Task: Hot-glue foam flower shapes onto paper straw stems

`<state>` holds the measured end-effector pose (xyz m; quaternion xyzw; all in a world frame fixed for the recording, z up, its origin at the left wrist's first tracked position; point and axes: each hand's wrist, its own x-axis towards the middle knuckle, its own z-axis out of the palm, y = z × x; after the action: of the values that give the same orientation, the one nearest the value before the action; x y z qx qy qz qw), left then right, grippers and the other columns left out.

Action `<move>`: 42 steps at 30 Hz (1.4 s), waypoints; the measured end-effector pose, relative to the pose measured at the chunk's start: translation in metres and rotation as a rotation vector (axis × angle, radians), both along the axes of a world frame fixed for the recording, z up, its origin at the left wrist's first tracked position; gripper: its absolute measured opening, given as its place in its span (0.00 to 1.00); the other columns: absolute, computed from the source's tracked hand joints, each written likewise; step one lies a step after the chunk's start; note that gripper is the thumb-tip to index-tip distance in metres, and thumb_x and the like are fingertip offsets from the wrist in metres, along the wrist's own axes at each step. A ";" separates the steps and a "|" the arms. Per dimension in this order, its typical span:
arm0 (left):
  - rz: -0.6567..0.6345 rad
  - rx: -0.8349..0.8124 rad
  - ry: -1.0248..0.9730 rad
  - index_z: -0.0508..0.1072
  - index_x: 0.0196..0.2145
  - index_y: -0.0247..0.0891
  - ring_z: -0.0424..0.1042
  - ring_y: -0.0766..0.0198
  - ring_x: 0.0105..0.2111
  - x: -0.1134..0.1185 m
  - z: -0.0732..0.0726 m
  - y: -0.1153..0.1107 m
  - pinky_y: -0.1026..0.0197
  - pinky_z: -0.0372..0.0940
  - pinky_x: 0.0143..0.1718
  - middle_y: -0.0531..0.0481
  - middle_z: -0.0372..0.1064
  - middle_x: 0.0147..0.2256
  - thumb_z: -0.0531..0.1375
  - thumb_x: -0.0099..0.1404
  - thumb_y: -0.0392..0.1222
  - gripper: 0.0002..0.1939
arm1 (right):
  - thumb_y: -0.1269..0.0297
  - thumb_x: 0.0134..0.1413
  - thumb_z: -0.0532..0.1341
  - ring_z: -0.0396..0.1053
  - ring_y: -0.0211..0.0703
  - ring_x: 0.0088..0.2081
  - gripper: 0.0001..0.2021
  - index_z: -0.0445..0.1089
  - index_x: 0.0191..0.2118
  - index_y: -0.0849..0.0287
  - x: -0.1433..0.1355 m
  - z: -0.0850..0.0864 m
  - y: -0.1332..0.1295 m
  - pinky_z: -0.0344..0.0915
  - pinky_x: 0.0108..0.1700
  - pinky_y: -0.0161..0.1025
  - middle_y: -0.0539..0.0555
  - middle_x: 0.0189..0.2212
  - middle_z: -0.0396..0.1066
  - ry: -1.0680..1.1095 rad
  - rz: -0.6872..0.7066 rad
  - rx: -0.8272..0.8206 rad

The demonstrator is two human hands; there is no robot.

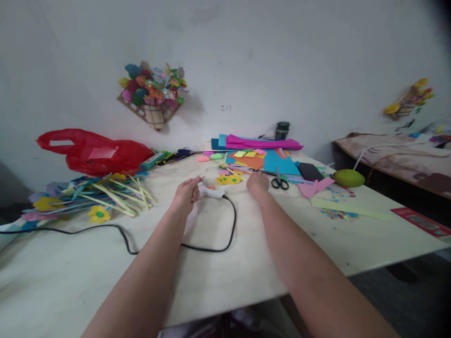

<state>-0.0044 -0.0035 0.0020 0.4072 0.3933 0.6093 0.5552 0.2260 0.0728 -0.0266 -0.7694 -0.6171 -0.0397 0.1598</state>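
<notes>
A red plastic bag (102, 152), scissors (279, 182) and a green fruit (348, 178) lie on the table (352, 234).

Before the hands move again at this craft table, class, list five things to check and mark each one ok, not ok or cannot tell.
1. Left hand on the white glue gun: ok, fingers touch its rear end.
2. Black cord free of snags: ok, it loops loose on the table.
3. Right hand away from the scissors: ok, they lie shut just beside it.
4. Yellow paper flower within reach: ok, it lies between the hands.
5. Glue gun hot or switched on: cannot tell.
</notes>
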 end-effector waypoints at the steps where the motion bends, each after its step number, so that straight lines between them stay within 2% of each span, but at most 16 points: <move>1: -0.001 0.002 0.000 0.68 0.29 0.32 0.42 0.77 0.09 0.000 0.000 0.000 0.68 0.35 0.12 0.63 0.47 0.08 0.63 0.49 0.43 0.12 | 0.71 0.51 0.53 0.60 0.54 0.51 0.17 0.69 0.46 0.67 0.000 0.000 0.002 0.57 0.50 0.44 0.67 0.48 0.64 0.008 -0.004 -0.004; 7: -0.008 0.005 -0.001 0.68 0.29 0.32 0.42 0.77 0.09 0.000 -0.001 0.001 0.68 0.35 0.12 0.62 0.46 0.08 0.63 0.50 0.43 0.12 | 0.75 0.50 0.54 0.64 0.53 0.49 0.16 0.69 0.45 0.69 0.000 0.003 0.004 0.60 0.47 0.43 0.69 0.42 0.69 0.026 0.018 -0.028; 14: 0.003 0.003 0.008 0.68 0.29 0.33 0.43 0.76 0.09 0.000 -0.001 0.001 0.69 0.36 0.12 0.63 0.46 0.08 0.63 0.49 0.43 0.12 | 0.73 0.52 0.53 0.70 0.49 0.43 0.15 0.67 0.47 0.60 -0.002 0.017 -0.007 0.63 0.40 0.42 0.63 0.40 0.71 0.187 -0.016 0.008; 18: 0.009 0.008 0.016 0.69 0.29 0.32 0.43 0.76 0.09 -0.001 -0.002 0.003 0.69 0.37 0.12 0.62 0.47 0.08 0.63 0.49 0.43 0.12 | 0.64 0.56 0.52 0.69 0.49 0.42 0.12 0.71 0.39 0.59 -0.005 0.023 -0.007 0.62 0.39 0.41 0.60 0.37 0.72 0.264 0.072 0.097; 21: 0.028 0.006 0.027 0.69 0.30 0.31 0.47 0.75 0.10 -0.002 -0.004 0.004 0.70 0.40 0.12 0.60 0.52 0.10 0.63 0.49 0.43 0.13 | 0.60 0.53 0.55 0.69 0.42 0.31 0.11 0.70 0.29 0.61 -0.011 0.029 -0.010 0.61 0.31 0.35 0.55 0.26 0.71 0.526 0.197 0.078; 24: 0.056 -0.015 0.041 0.70 0.31 0.30 0.52 0.75 0.11 -0.003 -0.005 0.004 0.70 0.45 0.12 0.57 0.58 0.13 0.63 0.49 0.43 0.14 | 0.61 0.51 0.57 0.58 0.32 0.17 0.09 0.67 0.27 0.62 -0.019 0.037 -0.018 0.53 0.20 0.30 0.48 0.16 0.62 0.958 0.345 -0.069; 26: 0.064 -0.026 0.035 0.71 0.31 0.30 0.56 0.75 0.12 -0.004 -0.005 0.004 0.70 0.49 0.13 0.53 0.64 0.16 0.63 0.49 0.43 0.14 | 0.62 0.50 0.58 0.53 0.30 0.14 0.08 0.64 0.26 0.61 -0.025 0.043 -0.026 0.49 0.16 0.29 0.46 0.14 0.59 1.162 0.484 -0.211; 28: 0.068 -0.021 0.022 0.71 0.33 0.30 0.59 0.74 0.14 -0.003 -0.003 0.004 0.70 0.53 0.14 0.48 0.70 0.23 0.64 0.50 0.44 0.15 | 0.62 0.51 0.58 0.51 0.29 0.13 0.10 0.61 0.25 0.60 -0.032 0.048 -0.035 0.47 0.14 0.28 0.45 0.14 0.59 1.259 0.619 -0.356; 31: 0.086 0.002 -0.024 0.72 0.36 0.31 0.66 0.72 0.19 -0.002 -0.001 0.004 0.69 0.58 0.17 0.43 0.73 0.33 0.64 0.51 0.47 0.17 | 0.61 0.52 0.58 0.48 0.27 0.12 0.10 0.60 0.25 0.60 -0.043 0.053 -0.044 0.44 0.12 0.26 0.44 0.13 0.57 1.285 0.754 -0.560; 34: 0.104 0.051 -0.101 0.72 0.36 0.33 0.67 0.72 0.21 -0.001 0.003 0.003 0.69 0.59 0.18 0.44 0.73 0.36 0.64 0.51 0.46 0.17 | 0.61 0.52 0.58 0.46 0.26 0.11 0.08 0.62 0.28 0.60 -0.057 0.053 -0.049 0.43 0.11 0.25 0.43 0.13 0.57 1.265 0.849 -0.745; 37: 0.119 0.085 -0.161 0.72 0.35 0.33 0.65 0.74 0.19 -0.002 0.005 0.002 0.71 0.57 0.18 0.47 0.73 0.30 0.65 0.49 0.44 0.16 | 0.61 0.53 0.57 0.49 0.27 0.11 0.08 0.62 0.29 0.60 -0.070 0.051 -0.054 0.47 0.11 0.24 0.43 0.13 0.59 1.248 0.911 -0.849; 42: 0.155 0.081 -0.233 0.70 0.31 0.33 0.59 0.76 0.14 -0.006 0.006 0.005 0.72 0.53 0.16 0.53 0.67 0.19 0.65 0.49 0.43 0.14 | 0.59 0.57 0.54 0.67 0.34 0.19 0.12 0.67 0.33 0.64 -0.078 0.050 -0.057 0.66 0.22 0.31 0.53 0.20 0.71 1.218 0.999 -0.894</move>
<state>-0.0102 0.0018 0.0085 0.3243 0.3316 0.7090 0.5312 0.1481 0.0155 0.0230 -0.2903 -0.6456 0.6916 0.1436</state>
